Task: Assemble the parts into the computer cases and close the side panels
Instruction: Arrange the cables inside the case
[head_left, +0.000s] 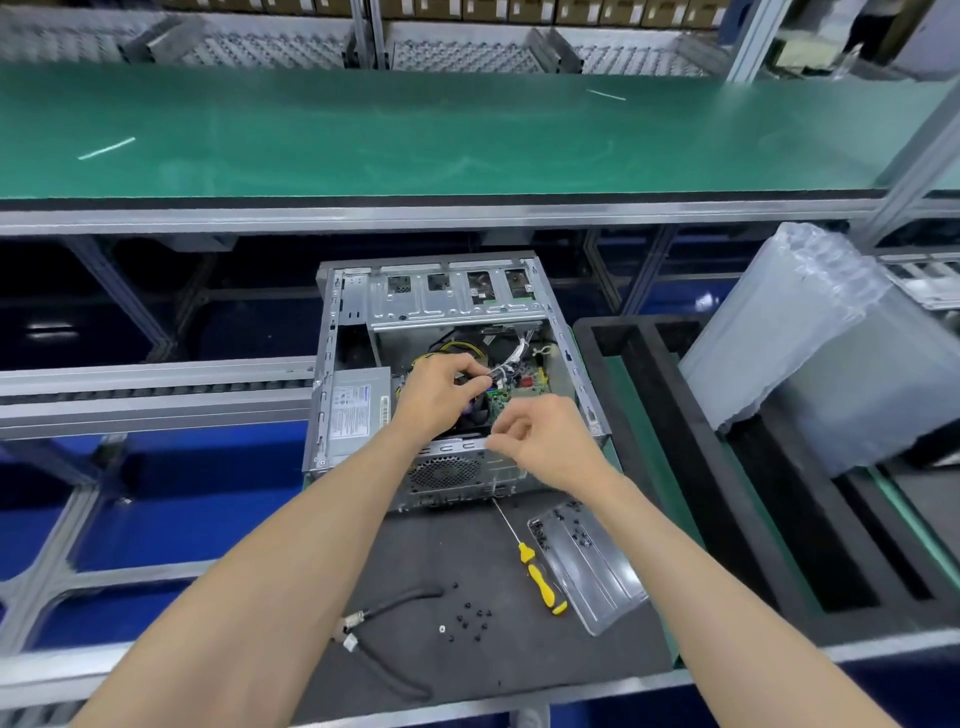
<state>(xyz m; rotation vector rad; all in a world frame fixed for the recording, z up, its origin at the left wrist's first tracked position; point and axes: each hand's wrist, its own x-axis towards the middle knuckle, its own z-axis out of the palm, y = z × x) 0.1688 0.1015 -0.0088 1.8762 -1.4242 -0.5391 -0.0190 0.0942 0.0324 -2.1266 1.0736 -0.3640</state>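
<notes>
Two hands work inside the open computer case (447, 332), which lies on the dark mat (467, 670) with bare mat in front. Left hand (441, 389) pinches a bundle of cables (498, 371) above the circuit board (501, 405). Right hand (545, 436), fingers curled, hovers at the case's near rim; whether it holds anything cannot be told. A yellow screwdriver (543, 582) lies beside loose screws (470, 616).

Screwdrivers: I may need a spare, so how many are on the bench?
1. The yellow-handled screwdriver lies on the dark mat, between the computer case and the clear plastic tray. Others may be hidden.
</notes>
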